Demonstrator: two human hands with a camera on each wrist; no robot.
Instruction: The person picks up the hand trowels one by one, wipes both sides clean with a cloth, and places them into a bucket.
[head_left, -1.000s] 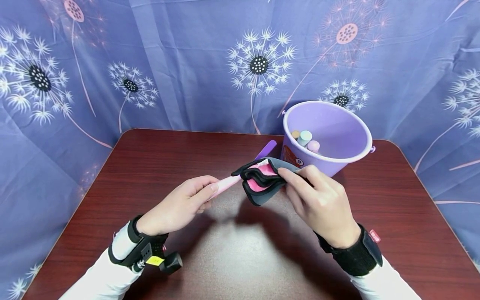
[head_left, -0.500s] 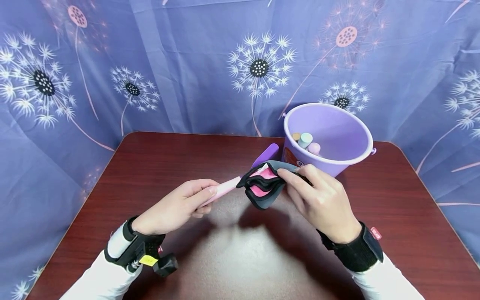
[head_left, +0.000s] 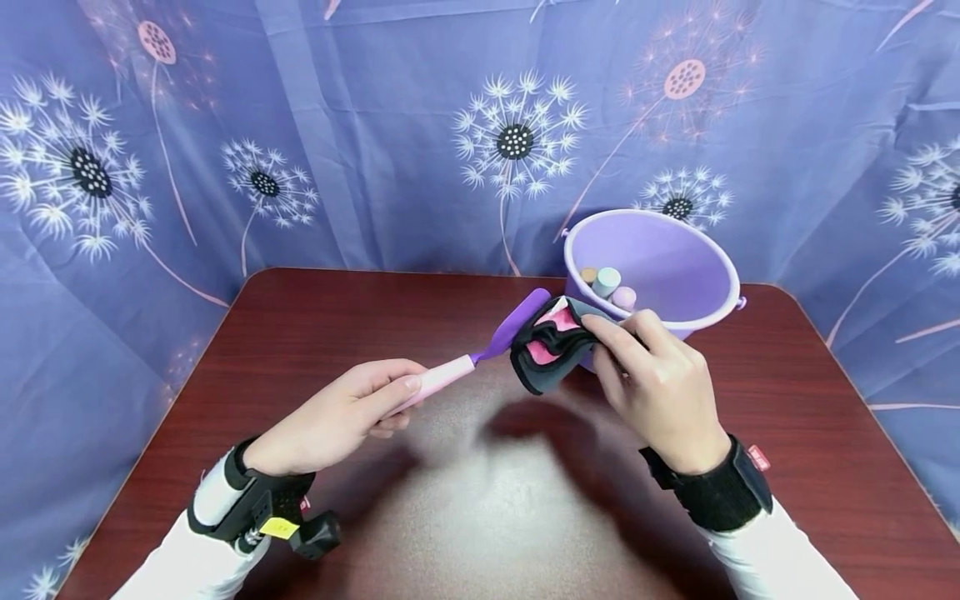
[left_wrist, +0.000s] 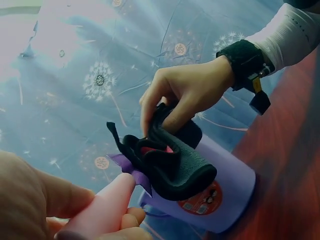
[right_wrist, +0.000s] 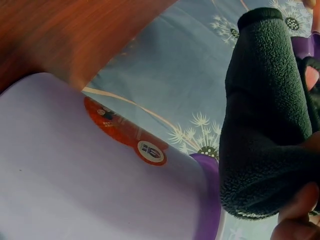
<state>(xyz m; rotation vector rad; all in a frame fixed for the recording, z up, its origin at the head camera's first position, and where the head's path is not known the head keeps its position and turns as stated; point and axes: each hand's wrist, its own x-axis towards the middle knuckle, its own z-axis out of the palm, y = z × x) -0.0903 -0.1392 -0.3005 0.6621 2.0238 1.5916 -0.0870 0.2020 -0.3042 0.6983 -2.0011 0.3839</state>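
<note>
My left hand [head_left: 341, 417] grips the pale pink handle of a small trowel-like tool [head_left: 442, 382], whose slim purple blade [head_left: 513, 321] points up and away to the right. In my right hand [head_left: 660, 387] is a folded grey cloth [head_left: 551, 354] with black edging and pink showing inside its folds, pinched between thumb and fingers. The cloth hangs beside the blade, close to it; whether they touch I cannot tell. From the left wrist view, the cloth [left_wrist: 175, 165] overlaps part of the blade [left_wrist: 132, 172]. Both things are held above the table.
A lilac bucket [head_left: 723, 292] stands at the back right, just behind the right hand. Several coloured handle ends, including a mint one [head_left: 606, 282], lean inside it. The dark red table [head_left: 360, 308] backs onto a blue dandelion-print curtain [head_left: 390, 150].
The cloth has moved right and slightly up, away from the handle end, uncovering the base of the purple blade. My left hand has drawn a little to the left with the tool.
</note>
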